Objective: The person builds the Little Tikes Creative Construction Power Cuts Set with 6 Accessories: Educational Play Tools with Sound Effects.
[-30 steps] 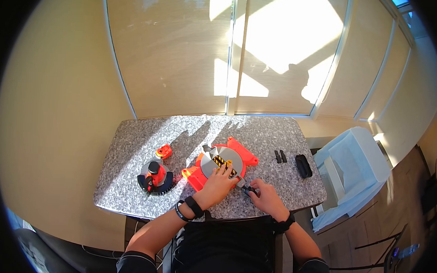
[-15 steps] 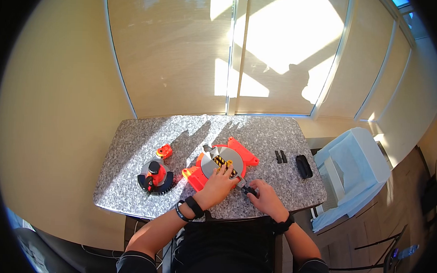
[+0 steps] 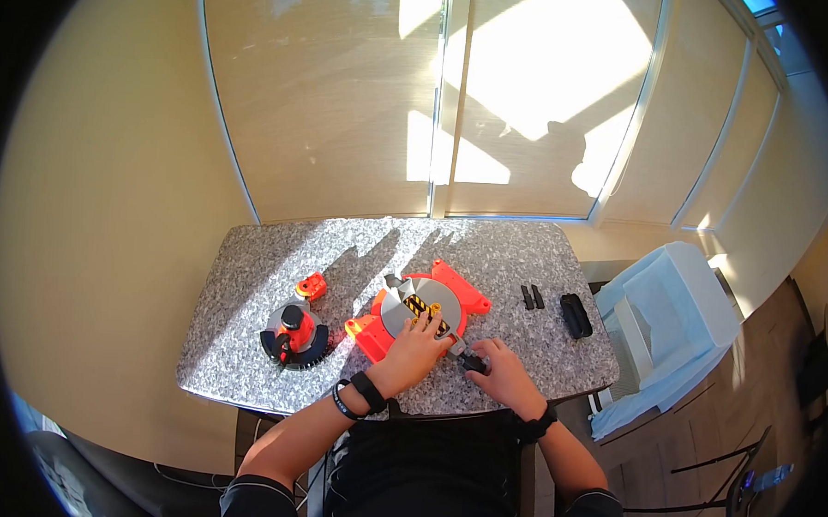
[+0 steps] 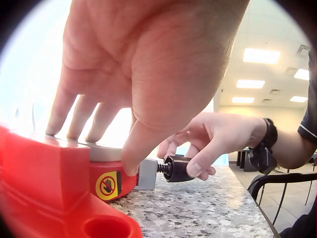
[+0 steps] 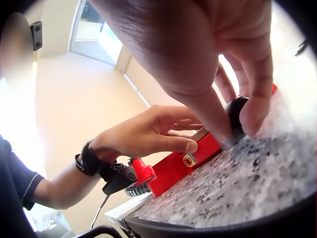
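Note:
A red toy saw base (image 3: pixel 366 338) with a round grey turntable (image 3: pixel 449 302) sits mid-table. My left hand (image 3: pixel 410 353) rests on the turntable with fairly straight fingertips pressed down beside its yellow-and-black striped strip (image 3: pixel 416 305). The left thumb (image 4: pixel 132 157) lies against the base's front side, near a yellow warning sticker (image 4: pixel 107 185). From the front of the base juts a grey block (image 4: pixel 147 174) with a dark threaded screw (image 4: pixel 161 168). At the screw's end is a black knob (image 4: pixel 178 169), which my right hand (image 3: pixel 510 380) pinches between thumb and fingers.
Left on the speckled table (image 3: pixel 561 265) stands a red, grey and black saw head (image 3: pixel 291 325), with a small red part (image 3: pixel 311 286) behind it. Two thin black pieces (image 3: pixel 531 297) and a black oblong part (image 3: pixel 575 315) lie on the right. A blue-draped stand (image 3: pixel 679 316) adjoins the table's right side.
My right fingers have shifted slightly round the black knob, and its visible outline has changed a little. The left hand and the base have stayed in place.

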{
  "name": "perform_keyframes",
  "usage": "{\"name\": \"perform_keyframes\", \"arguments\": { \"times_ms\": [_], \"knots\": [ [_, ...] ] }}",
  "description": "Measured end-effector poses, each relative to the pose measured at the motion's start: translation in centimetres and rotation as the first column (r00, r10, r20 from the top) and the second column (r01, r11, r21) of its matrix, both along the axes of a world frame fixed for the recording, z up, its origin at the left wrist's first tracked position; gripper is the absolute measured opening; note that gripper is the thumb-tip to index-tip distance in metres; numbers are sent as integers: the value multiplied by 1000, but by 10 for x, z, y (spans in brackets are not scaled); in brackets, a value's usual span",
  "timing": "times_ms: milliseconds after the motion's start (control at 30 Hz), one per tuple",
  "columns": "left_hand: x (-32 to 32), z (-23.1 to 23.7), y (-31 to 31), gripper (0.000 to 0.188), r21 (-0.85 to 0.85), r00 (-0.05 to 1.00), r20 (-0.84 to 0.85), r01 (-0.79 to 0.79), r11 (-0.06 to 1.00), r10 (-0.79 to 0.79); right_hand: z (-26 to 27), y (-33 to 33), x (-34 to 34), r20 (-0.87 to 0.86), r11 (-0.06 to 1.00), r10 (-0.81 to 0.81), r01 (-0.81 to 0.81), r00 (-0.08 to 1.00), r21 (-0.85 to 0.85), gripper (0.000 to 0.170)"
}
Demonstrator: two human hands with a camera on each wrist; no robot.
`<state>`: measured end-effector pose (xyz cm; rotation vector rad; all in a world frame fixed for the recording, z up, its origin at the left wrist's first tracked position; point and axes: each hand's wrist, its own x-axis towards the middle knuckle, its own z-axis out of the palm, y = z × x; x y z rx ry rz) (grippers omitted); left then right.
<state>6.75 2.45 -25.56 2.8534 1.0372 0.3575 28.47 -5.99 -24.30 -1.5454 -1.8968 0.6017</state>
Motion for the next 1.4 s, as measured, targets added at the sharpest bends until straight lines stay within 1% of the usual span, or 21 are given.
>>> {"name": "perform_keyframes", "arguments": {
  "times_ms": [67, 133, 167, 233, 267, 367, 433, 567, 633, 667, 733, 867, 933, 967, 1033, 1167, 1233, 1400],
  "knots": [
    [0, -2, 0, 36, 6, 1000, 8, 3, 1000, -3, -6, 0, 2, -25, 1000, 1, -1, 1000, -11, 43],
    [1, 0, 2, 36, -3, 999, -37, 1, 1000, -1, -7, 2, 1, -26, 993, 5, -2, 1000, 121, 44],
    [0, 1, 2, 36, -2, 999, -39, -6, 1000, 6, -2, 2, -1, -28, 992, 13, -9, 1000, 122, 44],
    [1, 2, 0, 37, -4, 999, -48, -4, 1000, 4, 10, -2, -3, -67, 989, -60, 51, 996, -135, 40],
    [1, 1, 0, 37, -2, 999, -46, -6, 1000, 6, 8, -1, -2, -66, 990, -58, 49, 996, -133, 40],
    [1, 1, -1, 37, -3, 999, -43, -13, 1000, 13, -6, 2, 1, -41, 994, -50, 46, 998, -103, 39],
    [1, 2, -2, 38, 5, 999, -51, -12, 1000, 12, -12, 3, 2, 20, 993, -2, -1, 1000, 114, 44],
    [1, 1, -1, 38, 11, 998, -56, -14, 1000, 15, -11, 3, 1, 18, 991, -7, 4, 1000, 133, 44],
    [2, 1, -1, 37, 6, 998, -64, -11, 1000, 11, -4, 1, 0, -23, 1000, -22, 22, 999, 3, 43],
    [1, 1, 0, 37, 8, 998, -63, -10, 1000, 11, -3, 1, -1, -23, 1000, -22, 22, 999, 5, 43],
    [1, -1, 0, 36, 8, 999, -47, -2, 1000, 2, -2, 1, -1, -57, 998, -42, 39, 998, -47, 43],
    [1, -2, 0, 36, 13, 999, -38, -2, 1000, 2, -2, 1, -1, -66, 996, -52, 47, 996, -76, 43],
    [1, -1, 0, 37, 6, 999, -50, -5, 1000, 6, -3, 3, -1, -66, 990, -66, 57, 996, -132, 45],
    [1, 0, -1, 37, 6, 999, -51, -5, 1000, 5, -2, 2, -2, -67, 990, -67, 57, 996, -132, 45],
    [1, 1, -1, 37, -8, 998, -55, -4, 1000, 3, -1, 1, -3, 7, 1000, -20, 20, 1000, -18, 47],
    [2, -2, 0, 37, -10, 998, -58, -10, 1000, 10, -9, 3, 0, -37, 999, -30, 29, 999, -30, 48],
    [2, -3, 0, 38, 9, 998, -62, -12, 1000, 12, -15, 3, 1, -19, 997, -42, 43, 999, 63, 44],
    [2, -3, 1, 39, 11, 999, -51, -10, 1000, 10, -13, 2, 1, -34, 997, -67, 68, 997, 37, 44]
  ]
}}
